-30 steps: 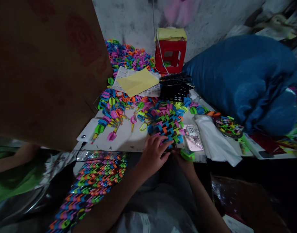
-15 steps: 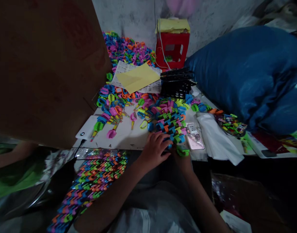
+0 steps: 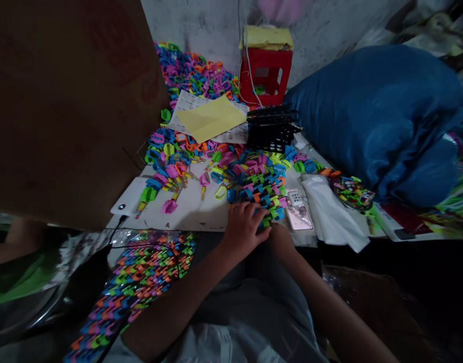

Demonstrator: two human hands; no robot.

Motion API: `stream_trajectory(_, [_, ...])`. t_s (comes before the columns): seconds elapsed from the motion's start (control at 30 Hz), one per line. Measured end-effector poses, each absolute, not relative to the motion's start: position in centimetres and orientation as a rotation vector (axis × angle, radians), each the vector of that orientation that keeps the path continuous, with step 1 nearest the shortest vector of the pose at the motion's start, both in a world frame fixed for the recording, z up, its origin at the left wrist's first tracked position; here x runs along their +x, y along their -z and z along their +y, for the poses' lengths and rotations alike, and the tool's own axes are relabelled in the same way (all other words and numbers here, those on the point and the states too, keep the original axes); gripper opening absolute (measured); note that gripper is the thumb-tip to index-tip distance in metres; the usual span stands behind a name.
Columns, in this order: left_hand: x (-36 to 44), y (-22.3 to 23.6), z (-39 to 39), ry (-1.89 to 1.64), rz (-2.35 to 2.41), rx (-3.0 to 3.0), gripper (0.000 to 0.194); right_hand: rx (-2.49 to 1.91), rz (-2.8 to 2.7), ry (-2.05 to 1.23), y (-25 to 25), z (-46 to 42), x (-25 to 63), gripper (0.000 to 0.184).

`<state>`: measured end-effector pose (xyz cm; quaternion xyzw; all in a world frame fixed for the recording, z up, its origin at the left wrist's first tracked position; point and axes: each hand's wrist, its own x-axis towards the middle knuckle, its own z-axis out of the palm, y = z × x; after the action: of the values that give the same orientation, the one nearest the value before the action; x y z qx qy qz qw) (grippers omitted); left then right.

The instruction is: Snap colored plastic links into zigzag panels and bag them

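My left hand [image 3: 245,225] rests at the near edge of a white table [image 3: 197,214], fingers curled over the near end of a mat of linked coloured plastic pieces [image 3: 262,189]. My right hand [image 3: 281,236] sits just right of it and below the table edge, closed against the same end of the mat; its fingers are mostly hidden. A long strip of linked coloured pieces [image 3: 140,282] hangs from the table down past my left knee.
A brown cardboard sheet [image 3: 68,101] blocks the left. Loose coloured clips [image 3: 189,75] are heaped at the back, with a yellow paper [image 3: 210,118], black racks [image 3: 272,131], a red stool [image 3: 265,80], a phone [image 3: 297,212], a white bag [image 3: 331,212], a blue sack [image 3: 375,116]. Another person's arm in green [image 3: 12,252] is at left.
Both hands have shifted slightly left and closer together at the mat's near end. The green piece seen by my right hand earlier is no longer visible there.
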<state>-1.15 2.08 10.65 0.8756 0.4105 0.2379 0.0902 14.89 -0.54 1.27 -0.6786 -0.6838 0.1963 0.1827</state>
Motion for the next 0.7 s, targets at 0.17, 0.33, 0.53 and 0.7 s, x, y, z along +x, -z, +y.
stream_trajectory(0.17, [-1.0,-10.9,2.6,-0.656,1.259,2.620,0.041,-1.865,-1.931,-0.551,-0.3,0.2,15.2,0.020])
stream_trajectory(0.33, [0.0,-10.8,2.4,-0.638,1.399,2.629,0.041,-1.755,-1.841,-0.661,0.7,0.0,16.5,0.022])
stream_trajectory(0.53, [0.8,-10.9,2.0,-0.619,1.495,2.648,0.041,-1.704,-1.837,-0.776,0.8,-0.1,16.9,0.039])
stream_trajectory(0.7, [0.4,-11.2,1.6,-0.730,1.368,2.620,0.041,-1.757,-1.808,-0.665,0.2,-0.1,15.9,0.040])
